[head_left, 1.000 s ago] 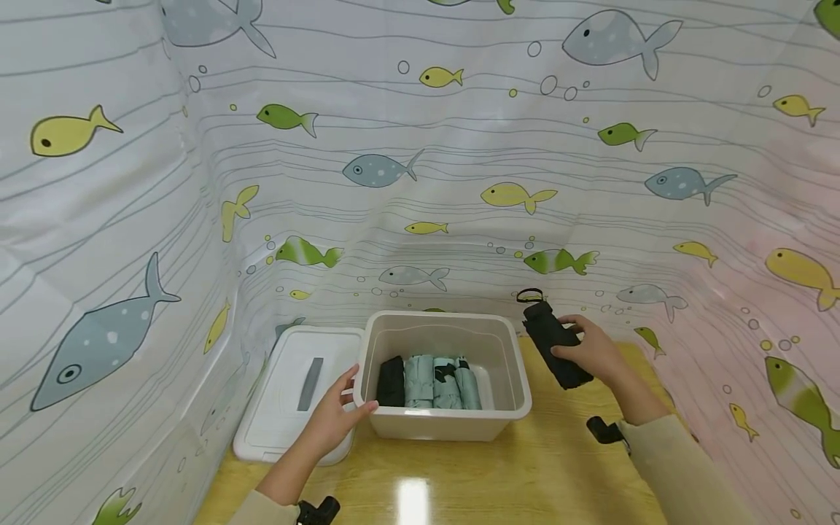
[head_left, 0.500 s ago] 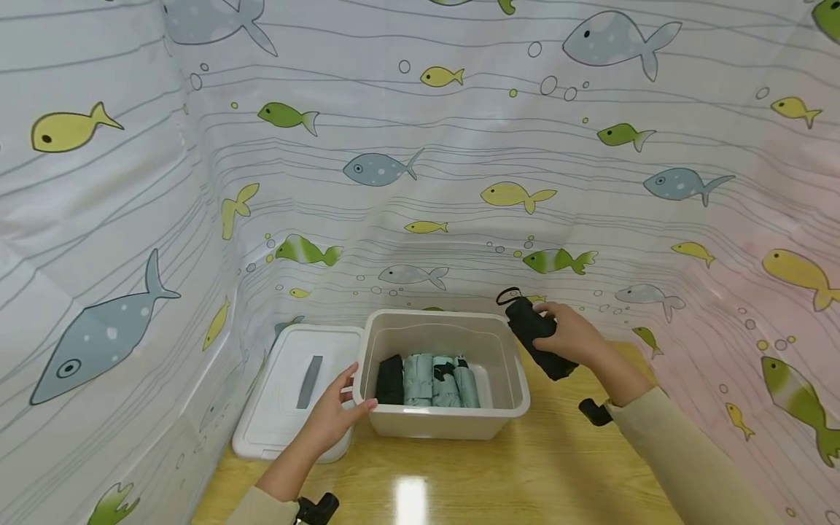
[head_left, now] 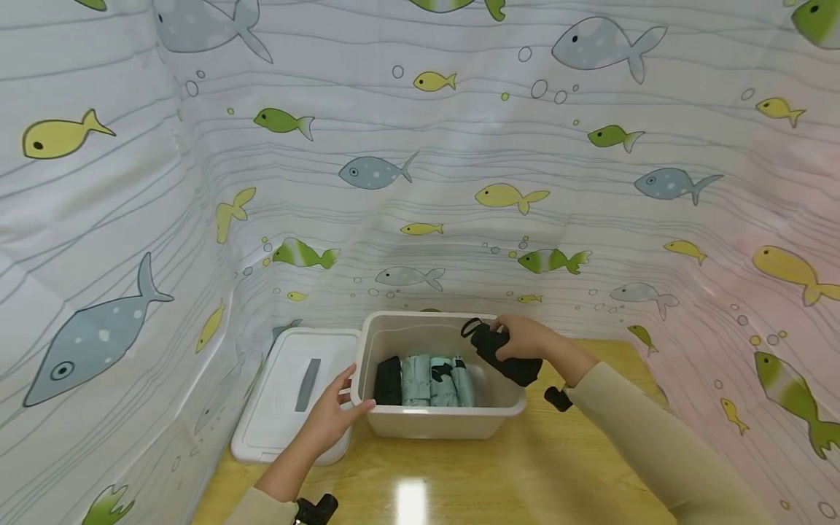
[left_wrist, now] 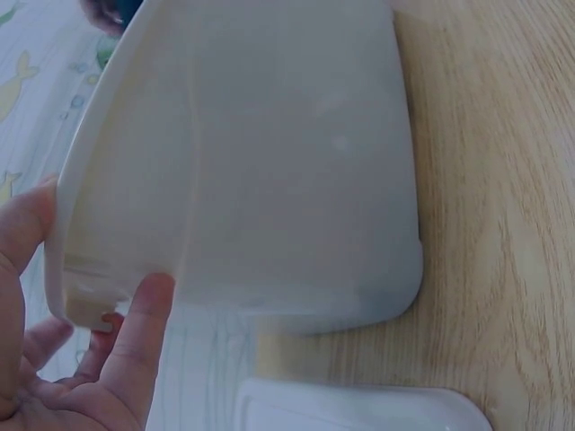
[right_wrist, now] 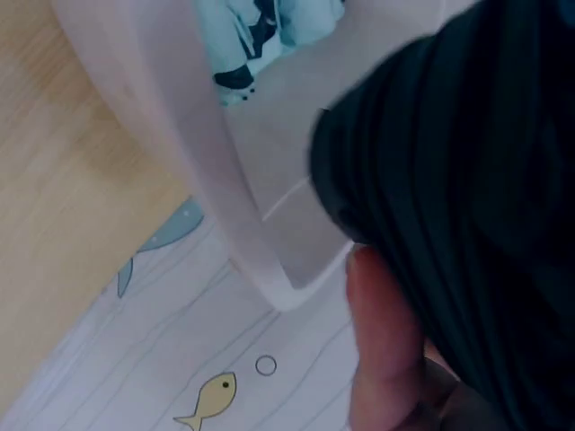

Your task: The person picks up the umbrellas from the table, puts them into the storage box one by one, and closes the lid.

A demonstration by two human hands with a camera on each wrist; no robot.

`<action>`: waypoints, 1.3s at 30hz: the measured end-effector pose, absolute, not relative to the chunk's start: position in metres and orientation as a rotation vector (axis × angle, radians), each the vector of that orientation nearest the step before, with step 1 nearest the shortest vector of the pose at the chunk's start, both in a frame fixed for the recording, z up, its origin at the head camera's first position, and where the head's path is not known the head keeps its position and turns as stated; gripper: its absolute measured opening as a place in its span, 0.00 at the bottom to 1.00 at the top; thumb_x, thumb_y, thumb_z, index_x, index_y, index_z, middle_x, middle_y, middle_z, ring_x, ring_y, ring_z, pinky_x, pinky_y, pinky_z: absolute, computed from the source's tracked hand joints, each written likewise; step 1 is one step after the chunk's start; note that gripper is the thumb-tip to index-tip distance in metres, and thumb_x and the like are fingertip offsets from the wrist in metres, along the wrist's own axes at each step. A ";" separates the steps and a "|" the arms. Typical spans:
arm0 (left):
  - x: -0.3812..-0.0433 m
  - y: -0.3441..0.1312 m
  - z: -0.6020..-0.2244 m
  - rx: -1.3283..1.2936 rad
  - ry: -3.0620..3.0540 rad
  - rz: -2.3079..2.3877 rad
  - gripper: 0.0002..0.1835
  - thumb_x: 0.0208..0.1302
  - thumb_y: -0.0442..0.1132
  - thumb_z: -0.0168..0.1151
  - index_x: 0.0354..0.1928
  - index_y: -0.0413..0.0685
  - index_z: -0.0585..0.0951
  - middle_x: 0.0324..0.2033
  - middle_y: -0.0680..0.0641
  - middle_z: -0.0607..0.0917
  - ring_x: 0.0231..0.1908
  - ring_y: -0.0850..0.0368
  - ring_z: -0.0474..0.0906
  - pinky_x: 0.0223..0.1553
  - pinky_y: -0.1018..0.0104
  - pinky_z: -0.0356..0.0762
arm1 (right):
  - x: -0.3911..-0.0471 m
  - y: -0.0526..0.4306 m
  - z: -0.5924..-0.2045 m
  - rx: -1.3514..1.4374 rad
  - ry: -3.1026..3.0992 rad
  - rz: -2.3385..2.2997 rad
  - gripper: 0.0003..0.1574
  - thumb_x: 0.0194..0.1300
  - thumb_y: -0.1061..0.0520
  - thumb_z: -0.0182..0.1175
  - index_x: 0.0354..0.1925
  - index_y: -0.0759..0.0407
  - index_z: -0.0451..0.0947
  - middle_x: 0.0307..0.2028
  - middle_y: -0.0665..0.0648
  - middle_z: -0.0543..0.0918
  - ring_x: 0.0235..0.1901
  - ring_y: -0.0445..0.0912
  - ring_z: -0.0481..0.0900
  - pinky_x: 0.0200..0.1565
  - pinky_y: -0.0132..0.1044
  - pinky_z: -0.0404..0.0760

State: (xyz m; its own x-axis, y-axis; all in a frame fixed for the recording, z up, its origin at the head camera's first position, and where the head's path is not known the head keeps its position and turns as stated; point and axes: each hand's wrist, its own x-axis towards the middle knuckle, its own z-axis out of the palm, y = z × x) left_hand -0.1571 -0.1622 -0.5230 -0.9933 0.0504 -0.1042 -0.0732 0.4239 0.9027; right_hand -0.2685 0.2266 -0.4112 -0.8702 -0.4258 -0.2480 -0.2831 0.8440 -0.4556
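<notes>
My right hand (head_left: 525, 338) grips a folded black umbrella (head_left: 515, 367) with a wrist strap loop, tilted over the right end of a beige storage bin (head_left: 436, 426). In the right wrist view the pleated black umbrella (right_wrist: 449, 171) fills the right side, above the bin's inner floor. My left hand (head_left: 330, 417) holds the bin's left rim; the left wrist view shows its fingers against the bin's outer wall (left_wrist: 287, 162). Inside the bin, at its left and middle, a black folded umbrella (head_left: 389, 380) lies beside several pale teal folded umbrellas (head_left: 416, 380), side by side.
A white lid (head_left: 275, 408) with a grey handle lies left of the bin, partly behind my left arm. Both rest on a wooden table (head_left: 367, 481). A fish-print sheet (head_left: 420, 182) surrounds the back and sides.
My right hand has carried the black umbrella leftward and slightly down, from right of the bin to over its right end. My left hand stays on the rim.
</notes>
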 end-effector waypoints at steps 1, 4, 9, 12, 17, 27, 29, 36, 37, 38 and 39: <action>-0.157 -0.162 -0.523 -0.022 2.555 1.621 0.50 0.58 0.53 0.74 0.78 0.51 0.59 0.65 0.34 0.70 0.61 0.34 0.72 0.54 0.44 0.78 | -0.270 0.224 -0.412 -0.528 2.658 -0.570 0.37 0.54 0.56 0.69 0.62 0.61 0.73 0.56 0.65 0.77 0.49 0.55 0.77 0.50 0.50 0.78; -0.157 -0.161 -0.524 -0.030 2.563 1.611 0.50 0.58 0.53 0.74 0.78 0.52 0.59 0.65 0.34 0.70 0.62 0.34 0.72 0.54 0.45 0.78 | -0.275 0.216 -0.413 -0.517 2.610 -0.493 0.38 0.55 0.55 0.68 0.64 0.61 0.73 0.57 0.65 0.77 0.50 0.56 0.77 0.51 0.51 0.78; -0.157 -0.160 -0.523 -0.028 2.569 1.589 0.50 0.59 0.54 0.73 0.78 0.52 0.58 0.66 0.34 0.69 0.62 0.34 0.71 0.54 0.45 0.78 | -0.281 0.202 -0.415 -0.458 2.537 -0.415 0.35 0.56 0.55 0.68 0.63 0.59 0.75 0.61 0.65 0.75 0.51 0.54 0.75 0.52 0.48 0.77; -0.156 -0.162 -0.522 -0.026 2.569 1.579 0.50 0.59 0.55 0.73 0.78 0.52 0.58 0.66 0.33 0.68 0.62 0.33 0.71 0.54 0.44 0.78 | -0.292 0.195 -0.422 -0.454 2.487 -0.382 0.32 0.57 0.53 0.68 0.60 0.57 0.78 0.61 0.63 0.76 0.51 0.52 0.74 0.52 0.46 0.77; -0.157 -0.164 -0.522 -0.019 2.567 1.588 0.49 0.60 0.54 0.73 0.78 0.52 0.58 0.66 0.33 0.68 0.62 0.33 0.71 0.55 0.44 0.78 | -0.306 0.184 -0.429 -0.448 2.464 -0.343 0.30 0.59 0.52 0.66 0.60 0.58 0.79 0.60 0.61 0.77 0.54 0.52 0.74 0.56 0.45 0.75; -0.157 -0.164 -0.523 0.013 2.552 1.568 0.49 0.62 0.54 0.71 0.79 0.54 0.55 0.68 0.32 0.66 0.64 0.31 0.68 0.56 0.43 0.76 | -0.304 0.169 -0.451 -0.346 2.523 -0.161 0.11 0.61 0.56 0.66 0.43 0.57 0.86 0.43 0.54 0.83 0.39 0.48 0.74 0.46 0.40 0.76; -0.157 -0.165 -0.523 0.008 2.558 1.566 0.48 0.63 0.53 0.71 0.79 0.54 0.55 0.68 0.32 0.66 0.64 0.32 0.68 0.56 0.43 0.76 | -0.306 0.165 -0.456 -0.353 2.509 -0.091 0.08 0.62 0.57 0.64 0.39 0.59 0.86 0.43 0.57 0.83 0.38 0.49 0.73 0.46 0.40 0.74; -0.158 -0.164 -0.523 0.003 2.552 1.583 0.48 0.62 0.53 0.71 0.79 0.55 0.56 0.68 0.32 0.66 0.65 0.32 0.68 0.56 0.44 0.77 | -0.313 0.153 -0.477 -0.348 2.500 0.065 0.13 0.68 0.54 0.64 0.46 0.59 0.86 0.54 0.58 0.81 0.47 0.48 0.75 0.57 0.44 0.75; -0.158 -0.164 -0.522 0.004 2.546 1.586 0.48 0.62 0.53 0.71 0.79 0.55 0.56 0.68 0.32 0.66 0.65 0.32 0.68 0.56 0.45 0.77 | -0.311 0.153 -0.480 -0.322 2.512 0.058 0.13 0.68 0.53 0.65 0.46 0.59 0.86 0.53 0.58 0.81 0.47 0.48 0.75 0.57 0.44 0.75; -0.158 -0.163 -0.522 0.004 2.542 1.586 0.49 0.62 0.54 0.71 0.79 0.55 0.56 0.68 0.32 0.66 0.65 0.32 0.68 0.56 0.45 0.77 | -0.310 0.154 -0.483 -0.288 2.523 0.042 0.13 0.67 0.53 0.65 0.45 0.59 0.86 0.52 0.57 0.81 0.46 0.49 0.75 0.57 0.45 0.75; -0.158 -0.163 -0.522 0.003 2.538 1.585 0.49 0.61 0.54 0.71 0.79 0.55 0.56 0.68 0.32 0.66 0.65 0.32 0.68 0.56 0.45 0.77 | -0.309 0.154 -0.486 -0.265 2.530 0.030 0.13 0.67 0.52 0.66 0.44 0.59 0.86 0.50 0.57 0.81 0.46 0.49 0.75 0.57 0.45 0.76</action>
